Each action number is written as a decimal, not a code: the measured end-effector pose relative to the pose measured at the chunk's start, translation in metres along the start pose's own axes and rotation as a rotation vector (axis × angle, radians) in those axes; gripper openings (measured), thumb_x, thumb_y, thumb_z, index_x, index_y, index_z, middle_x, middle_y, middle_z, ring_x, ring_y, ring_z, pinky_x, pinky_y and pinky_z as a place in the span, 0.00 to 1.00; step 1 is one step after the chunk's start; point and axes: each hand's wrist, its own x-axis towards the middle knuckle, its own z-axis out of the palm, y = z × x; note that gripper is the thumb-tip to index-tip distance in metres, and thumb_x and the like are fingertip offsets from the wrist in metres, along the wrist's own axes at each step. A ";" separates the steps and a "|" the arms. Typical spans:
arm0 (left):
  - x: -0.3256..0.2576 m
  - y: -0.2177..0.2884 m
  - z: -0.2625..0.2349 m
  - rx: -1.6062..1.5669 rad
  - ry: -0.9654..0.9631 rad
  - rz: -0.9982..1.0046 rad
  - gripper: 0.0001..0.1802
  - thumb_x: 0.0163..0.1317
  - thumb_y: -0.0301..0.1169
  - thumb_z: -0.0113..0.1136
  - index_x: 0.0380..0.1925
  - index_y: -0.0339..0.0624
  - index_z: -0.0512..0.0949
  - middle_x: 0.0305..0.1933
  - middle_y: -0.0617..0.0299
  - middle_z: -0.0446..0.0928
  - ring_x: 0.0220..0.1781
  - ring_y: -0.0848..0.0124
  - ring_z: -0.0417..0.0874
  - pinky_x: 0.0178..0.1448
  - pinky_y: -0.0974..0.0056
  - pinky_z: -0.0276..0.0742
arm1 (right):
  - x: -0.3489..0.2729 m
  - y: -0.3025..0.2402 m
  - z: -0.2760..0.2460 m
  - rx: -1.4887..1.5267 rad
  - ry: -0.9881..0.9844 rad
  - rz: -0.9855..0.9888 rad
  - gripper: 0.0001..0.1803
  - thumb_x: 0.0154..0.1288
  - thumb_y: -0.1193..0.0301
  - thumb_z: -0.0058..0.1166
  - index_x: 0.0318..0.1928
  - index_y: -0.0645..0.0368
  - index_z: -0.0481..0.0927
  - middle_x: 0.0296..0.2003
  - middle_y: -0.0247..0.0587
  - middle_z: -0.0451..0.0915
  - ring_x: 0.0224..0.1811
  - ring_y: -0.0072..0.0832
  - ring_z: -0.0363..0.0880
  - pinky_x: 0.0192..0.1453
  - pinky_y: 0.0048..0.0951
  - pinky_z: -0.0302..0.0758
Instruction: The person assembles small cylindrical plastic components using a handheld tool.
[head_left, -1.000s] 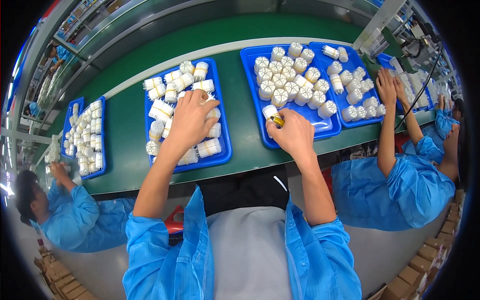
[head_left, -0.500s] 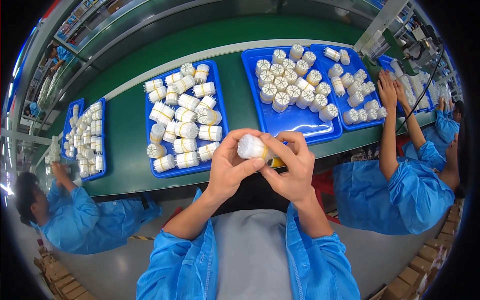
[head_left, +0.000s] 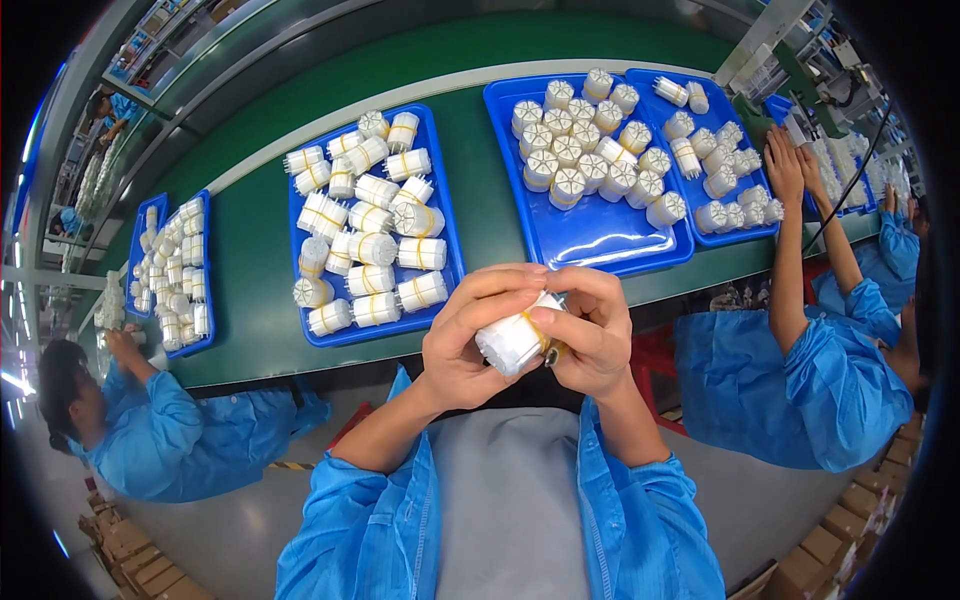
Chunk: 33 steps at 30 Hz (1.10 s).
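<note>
Both hands meet close to the chest, in front of the near edge of the green table (head_left: 250,300). A white ribbed cylinder (head_left: 512,340) with a yellow band lies between them, tilted, its end facing the camera. The left hand (head_left: 465,345) curls around its left side, the fingers (head_left: 495,290) closed over the top and the thumb pressing underneath. The right hand (head_left: 590,335) grips its right end, fingers narrow, the thumb (head_left: 560,322) lying across the yellow band.

On the table, a blue tray (head_left: 445,255) holds similar cylinders lying on their sides. A second blue tray (head_left: 590,240) holds more standing upright. On either side sits a person in a blue coat, the one on the right (head_left: 800,370) reaching for another tray.
</note>
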 end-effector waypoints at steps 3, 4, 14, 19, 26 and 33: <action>0.004 0.002 -0.005 0.219 -0.010 0.129 0.29 0.48 0.21 0.74 0.54 0.38 0.78 0.58 0.49 0.76 0.59 0.50 0.80 0.59 0.53 0.78 | 0.002 -0.006 -0.004 -0.008 -0.007 0.024 0.31 0.41 0.84 0.66 0.52 0.53 0.84 0.50 0.47 0.77 0.20 0.18 0.67 0.22 0.20 0.64; 0.005 0.002 -0.006 0.220 -0.009 0.126 0.29 0.48 0.21 0.74 0.54 0.38 0.78 0.58 0.49 0.76 0.59 0.50 0.80 0.59 0.53 0.78 | 0.005 -0.010 -0.006 -0.005 0.006 0.058 0.32 0.43 0.82 0.67 0.54 0.55 0.82 0.50 0.49 0.77 0.22 0.21 0.70 0.24 0.21 0.67; 0.004 -0.009 -0.017 0.478 -0.039 0.339 0.26 0.44 0.18 0.73 0.48 0.44 0.82 0.52 0.55 0.72 0.52 0.51 0.81 0.50 0.57 0.81 | -0.015 -0.019 -0.020 -0.066 0.008 0.239 0.27 0.54 0.73 0.70 0.55 0.63 0.78 0.48 0.49 0.79 0.31 0.23 0.73 0.26 0.20 0.65; 0.008 -0.005 -0.020 0.611 -0.058 0.389 0.25 0.43 0.18 0.72 0.46 0.46 0.83 0.51 0.57 0.71 0.51 0.57 0.78 0.48 0.58 0.81 | -0.022 -0.016 -0.020 -0.008 0.061 0.298 0.24 0.55 0.70 0.70 0.52 0.65 0.80 0.46 0.47 0.80 0.24 0.16 0.63 0.24 0.19 0.58; 0.014 0.005 -0.028 0.821 -0.079 0.366 0.23 0.42 0.22 0.71 0.43 0.50 0.84 0.44 0.63 0.77 0.48 0.62 0.74 0.45 0.58 0.75 | -0.022 -0.017 -0.018 0.019 0.060 0.379 0.22 0.55 0.70 0.68 0.49 0.66 0.82 0.43 0.45 0.81 0.21 0.15 0.59 0.25 0.18 0.57; 0.014 0.009 -0.030 0.850 -0.083 0.122 0.29 0.34 0.22 0.72 0.45 0.44 0.84 0.41 0.59 0.76 0.41 0.60 0.74 0.42 0.58 0.72 | -0.022 -0.015 -0.016 0.045 0.089 0.386 0.19 0.55 0.72 0.66 0.48 0.66 0.82 0.32 0.39 0.77 0.22 0.16 0.60 0.26 0.19 0.56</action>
